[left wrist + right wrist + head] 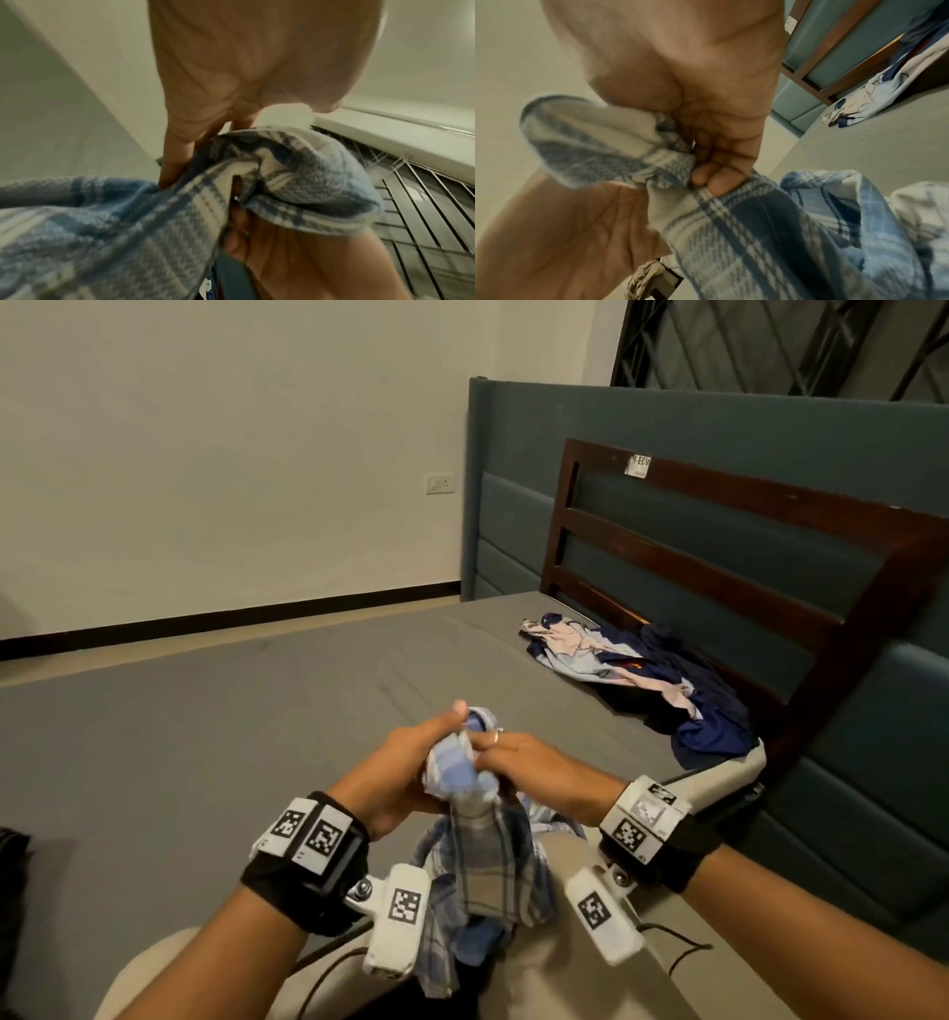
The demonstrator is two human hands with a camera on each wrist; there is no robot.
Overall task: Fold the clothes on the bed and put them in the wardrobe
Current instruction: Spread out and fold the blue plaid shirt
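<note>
Wide grey bed (257, 711), mostly bare toward the left edge. Wooden headboard (719, 567) with white sticker (640, 465), print too blurred to read. Heaped clothes (642, 670) beside headboard. Plaid shirt (482, 855) bunched over lap, lower end cut off. Left hand (395, 762) and right hand (534, 762) both curled tight around shirt's top.

We are at the near edge of the bed (257, 690), our two hands together in front of us above our lap. The left hand (395, 778) and the right hand (534, 762) grip one bunched shirt (482, 860) between them (its loose end hangs down between our wrists). Farther back on the right, a pile of clothes (642, 670) lies on the bed against the headboard (744, 546). A wall (231, 428) stands behind the bed on the left.
</note>
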